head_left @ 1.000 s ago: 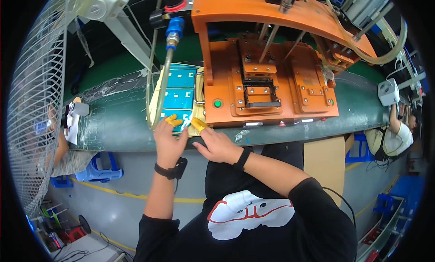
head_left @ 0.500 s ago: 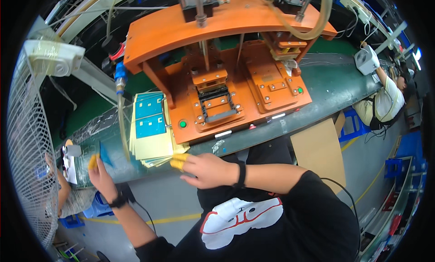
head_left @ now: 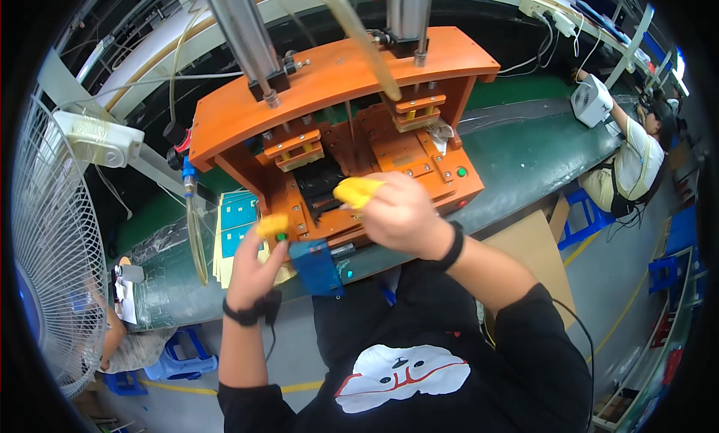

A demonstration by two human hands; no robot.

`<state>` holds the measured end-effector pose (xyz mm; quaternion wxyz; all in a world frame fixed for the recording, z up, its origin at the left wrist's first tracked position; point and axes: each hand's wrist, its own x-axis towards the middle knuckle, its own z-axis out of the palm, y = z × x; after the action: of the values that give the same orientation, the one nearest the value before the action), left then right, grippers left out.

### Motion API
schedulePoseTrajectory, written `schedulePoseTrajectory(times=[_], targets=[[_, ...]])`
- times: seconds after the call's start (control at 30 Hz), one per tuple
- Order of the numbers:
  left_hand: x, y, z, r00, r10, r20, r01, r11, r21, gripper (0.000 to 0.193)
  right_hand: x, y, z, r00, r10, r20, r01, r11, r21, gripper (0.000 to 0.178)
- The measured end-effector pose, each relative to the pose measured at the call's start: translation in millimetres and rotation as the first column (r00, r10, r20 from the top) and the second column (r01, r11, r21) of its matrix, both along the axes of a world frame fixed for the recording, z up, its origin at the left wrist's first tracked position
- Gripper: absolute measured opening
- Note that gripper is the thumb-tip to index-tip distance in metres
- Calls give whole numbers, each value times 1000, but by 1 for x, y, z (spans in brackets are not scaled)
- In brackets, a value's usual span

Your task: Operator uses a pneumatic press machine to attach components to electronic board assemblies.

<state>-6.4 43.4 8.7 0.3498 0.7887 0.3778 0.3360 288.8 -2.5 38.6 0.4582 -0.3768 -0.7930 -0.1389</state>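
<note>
My left hand (head_left: 255, 272), in yellow finger covers, is at the front left corner of an orange two-station press (head_left: 341, 62), beside its green button (head_left: 281, 238). From its thumb side hangs a translucent blue sheet (head_left: 317, 268), over the bench's front edge; the exact grip is partly hidden. My right hand (head_left: 397, 212), also in yellow finger covers, is closed in a pinch over the press's left lower fixture (head_left: 329, 222). What its fingertips hold, if anything, is too small to make out. Black material (head_left: 320, 180) lies in that fixture under the raised upper block (head_left: 296, 148).
Left of the press lies a stack of cream and blue sheets (head_left: 238, 216) on the green bench (head_left: 517, 156). A white fan guard (head_left: 64, 261) stands at far left. Another person (head_left: 636, 152) sits at far right beside a white box-shaped device (head_left: 591, 101). Brown cardboard (head_left: 524, 242) is below the bench.
My left hand has come right from the far left of the bench with the blue sheet. My right hand has left the sheet stack and reached up to the left fixture. The view has shifted.
</note>
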Motion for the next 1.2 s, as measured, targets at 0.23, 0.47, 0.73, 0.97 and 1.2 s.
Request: schedulePoseTrajectory(times=[0.23,0.47,0.73,0.97,1.2], targets=[[71,91,23,912,74,-404,22,973,228,32,118,-128,-21,212,-202,-956,4,979,-206,25],[44,175,-39,829,219,-514,74,868,491,31,260,-139,-136,-367,-212,-906,-82,977,-196,21],[33,180,-61,988,75,-136,-79,997,-27,38,349,23,-205,-444,-296,-846,-39,949,-312,22],[26,178,-60,777,291,-558,-88,928,361,39,318,129,-170,197,-814,-546,-175,519,-837,38],[48,175,-41,779,167,-605,137,895,424,34,294,55,-199,403,-717,-569,-82,591,-803,22]])
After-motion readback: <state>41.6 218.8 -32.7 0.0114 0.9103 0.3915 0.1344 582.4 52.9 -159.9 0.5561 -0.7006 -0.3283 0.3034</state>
